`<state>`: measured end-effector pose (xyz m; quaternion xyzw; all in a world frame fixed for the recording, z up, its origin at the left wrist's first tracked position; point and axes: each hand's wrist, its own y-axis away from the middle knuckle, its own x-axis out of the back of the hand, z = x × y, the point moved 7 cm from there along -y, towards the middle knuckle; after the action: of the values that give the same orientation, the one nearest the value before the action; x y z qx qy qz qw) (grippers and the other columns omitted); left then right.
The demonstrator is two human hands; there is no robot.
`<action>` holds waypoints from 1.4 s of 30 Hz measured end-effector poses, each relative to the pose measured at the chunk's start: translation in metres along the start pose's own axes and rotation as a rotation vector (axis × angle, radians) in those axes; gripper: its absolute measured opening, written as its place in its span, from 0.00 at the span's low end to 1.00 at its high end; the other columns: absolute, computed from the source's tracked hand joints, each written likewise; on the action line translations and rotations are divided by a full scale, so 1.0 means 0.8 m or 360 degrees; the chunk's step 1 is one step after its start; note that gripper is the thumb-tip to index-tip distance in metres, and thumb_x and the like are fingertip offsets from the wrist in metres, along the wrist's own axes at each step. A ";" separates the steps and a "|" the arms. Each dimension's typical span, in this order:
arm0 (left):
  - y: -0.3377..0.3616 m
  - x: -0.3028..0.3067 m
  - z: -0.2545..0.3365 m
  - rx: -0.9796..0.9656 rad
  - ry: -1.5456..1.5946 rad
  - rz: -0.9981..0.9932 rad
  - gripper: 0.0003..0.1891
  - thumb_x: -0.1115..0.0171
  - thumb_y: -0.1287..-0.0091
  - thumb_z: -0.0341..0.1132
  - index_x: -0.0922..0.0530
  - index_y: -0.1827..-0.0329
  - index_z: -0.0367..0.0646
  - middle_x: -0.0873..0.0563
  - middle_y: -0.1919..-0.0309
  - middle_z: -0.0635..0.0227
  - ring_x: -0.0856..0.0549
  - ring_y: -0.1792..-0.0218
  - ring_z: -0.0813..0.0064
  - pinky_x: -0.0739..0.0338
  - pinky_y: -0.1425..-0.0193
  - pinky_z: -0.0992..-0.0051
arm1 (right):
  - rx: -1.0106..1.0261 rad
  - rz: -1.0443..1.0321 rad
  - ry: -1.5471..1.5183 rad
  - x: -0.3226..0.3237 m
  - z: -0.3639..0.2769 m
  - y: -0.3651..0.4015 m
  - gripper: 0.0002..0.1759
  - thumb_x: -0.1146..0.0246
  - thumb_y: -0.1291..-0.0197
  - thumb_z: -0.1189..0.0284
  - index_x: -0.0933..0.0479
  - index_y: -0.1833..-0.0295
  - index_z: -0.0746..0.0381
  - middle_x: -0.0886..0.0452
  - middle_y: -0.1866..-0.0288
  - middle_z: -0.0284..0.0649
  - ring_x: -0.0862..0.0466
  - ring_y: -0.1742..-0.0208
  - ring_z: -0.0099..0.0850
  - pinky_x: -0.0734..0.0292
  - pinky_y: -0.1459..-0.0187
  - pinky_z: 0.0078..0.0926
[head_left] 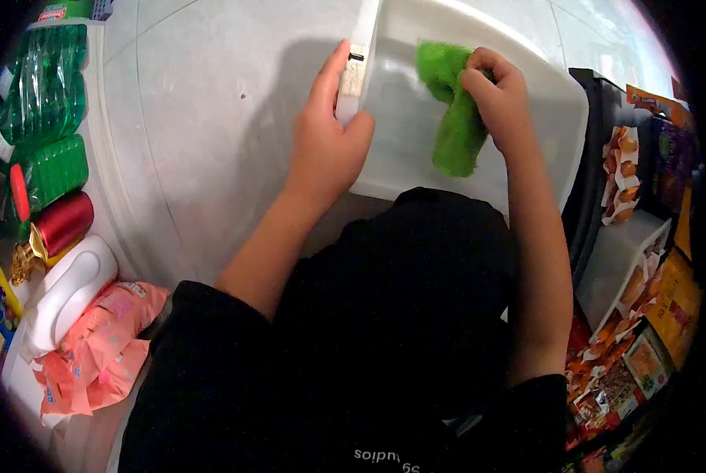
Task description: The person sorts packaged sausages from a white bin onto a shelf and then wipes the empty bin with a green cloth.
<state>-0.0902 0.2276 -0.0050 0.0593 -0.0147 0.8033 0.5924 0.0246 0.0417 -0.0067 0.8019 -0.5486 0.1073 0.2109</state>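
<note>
The bin (pixel 416 150) is running off the top edge, so its far end is not showing, and the person's black top (pixel 400 315) is covering its near rim. The right hand (pixel 503 98) is burying its fingertips in the cloth (pixel 455 134). The left hand (pixel 325 134) is hiding a stretch of the bin's side wall. The label (pixel 354 79) there is coming out too small to read. The bottles (pixel 41 87) are being clipped by the dark border, and the packets (pixel 637 347) are blurring into it.
</note>
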 end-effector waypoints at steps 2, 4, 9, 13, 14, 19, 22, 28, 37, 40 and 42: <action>0.000 0.000 0.002 -0.0110 -0.0027 0.0013 0.35 0.51 0.45 0.22 0.41 0.29 0.36 0.28 0.38 0.50 0.26 0.38 0.65 0.33 0.36 0.71 | 0.0135 0.0150 0.0181 0.010 -0.011 -0.001 0.11 0.37 0.50 0.70 0.26 0.64 0.66 0.21 0.70 0.40 0.21 0.70 0.35 0.25 0.62 0.29; -0.001 -0.002 0.000 -0.0118 -0.0016 0.0008 0.35 0.51 0.45 0.22 0.41 0.29 0.36 0.28 0.38 0.50 0.26 0.38 0.64 0.33 0.35 0.71 | 0.0307 0.0215 0.0345 -0.002 -0.018 -0.006 0.15 0.35 0.51 0.69 0.25 0.60 0.65 0.20 0.66 0.43 0.20 0.65 0.39 0.24 0.58 0.31; 0.000 0.001 0.001 -0.0130 -0.0088 0.0023 0.35 0.51 0.45 0.22 0.40 0.29 0.37 0.29 0.37 0.50 0.27 0.37 0.64 0.34 0.35 0.70 | 0.0727 -0.0138 0.0557 -0.069 -0.024 -0.012 0.30 0.31 0.52 0.69 0.28 0.41 0.63 0.23 0.47 0.53 0.22 0.46 0.48 0.28 0.43 0.38; -0.001 -0.003 -0.001 -0.0082 -0.0033 0.0000 0.37 0.53 0.48 0.16 0.42 0.29 0.36 0.28 0.38 0.57 0.27 0.39 0.71 0.33 0.36 0.74 | 0.0613 -0.0386 0.0754 -0.092 -0.010 0.002 0.27 0.34 0.53 0.76 0.26 0.43 0.59 0.22 0.51 0.50 0.24 0.49 0.47 0.26 0.47 0.40; -0.001 -0.002 -0.003 -0.0072 -0.0038 0.0007 0.37 0.53 0.48 0.16 0.42 0.28 0.36 0.28 0.38 0.57 0.27 0.40 0.72 0.32 0.37 0.75 | 0.0610 -0.0377 0.0755 -0.090 -0.004 0.001 0.27 0.34 0.53 0.76 0.26 0.43 0.59 0.22 0.51 0.50 0.24 0.49 0.47 0.26 0.47 0.40; 0.003 -0.006 -0.001 -0.0019 0.0045 -0.0014 0.37 0.53 0.48 0.16 0.42 0.28 0.36 0.27 0.40 0.58 0.25 0.43 0.72 0.30 0.40 0.75 | 0.1024 -0.0368 0.0990 -0.098 -0.002 0.011 0.19 0.36 0.55 0.79 0.22 0.53 0.60 0.22 0.52 0.43 0.22 0.53 0.46 0.25 0.51 0.38; 0.002 -0.010 0.004 0.0013 0.0093 -0.0017 0.36 0.52 0.47 0.18 0.42 0.29 0.36 0.27 0.41 0.57 0.25 0.43 0.71 0.31 0.40 0.75 | 0.0727 -0.0481 0.1023 -0.103 -0.001 0.014 0.18 0.35 0.57 0.77 0.20 0.55 0.60 0.21 0.54 0.44 0.21 0.56 0.46 0.24 0.54 0.40; 0.009 -0.005 -0.019 0.0239 0.0035 0.0079 0.33 0.47 0.47 0.21 0.37 0.33 0.35 0.23 0.50 0.62 0.23 0.53 0.75 0.28 0.48 0.76 | 0.0275 -0.1022 0.0835 -0.116 0.024 0.032 0.19 0.35 0.58 0.73 0.21 0.55 0.63 0.20 0.54 0.47 0.19 0.56 0.44 0.24 0.52 0.36; 0.010 -0.007 -0.016 0.0487 0.0076 -0.0010 0.23 0.48 0.48 0.22 0.27 0.45 0.33 0.20 0.64 0.70 0.23 0.67 0.81 0.27 0.61 0.81 | 0.0308 -0.0231 0.0176 -0.095 0.023 0.005 0.23 0.32 0.50 0.69 0.26 0.47 0.62 0.19 0.54 0.48 0.18 0.54 0.42 0.25 0.51 0.34; 0.009 -0.007 -0.014 0.0440 0.0056 -0.0022 0.24 0.48 0.48 0.22 0.27 0.45 0.33 0.19 0.63 0.69 0.22 0.65 0.80 0.26 0.59 0.79 | 0.0282 -0.0668 0.0302 -0.118 0.026 0.018 0.23 0.30 0.52 0.69 0.23 0.49 0.61 0.18 0.55 0.48 0.18 0.55 0.40 0.26 0.50 0.33; 0.008 -0.008 -0.012 0.0393 0.0033 -0.0020 0.24 0.48 0.48 0.22 0.27 0.44 0.33 0.19 0.61 0.68 0.21 0.64 0.80 0.26 0.57 0.79 | 0.0155 -0.1038 0.0312 -0.133 0.035 0.030 0.21 0.29 0.54 0.69 0.20 0.52 0.61 0.17 0.58 0.47 0.18 0.57 0.38 0.25 0.51 0.32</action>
<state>-0.0948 0.2202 -0.0149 0.1236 0.0909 0.7958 0.5858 -0.0390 0.1104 -0.0695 0.9301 -0.2349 0.1367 0.2473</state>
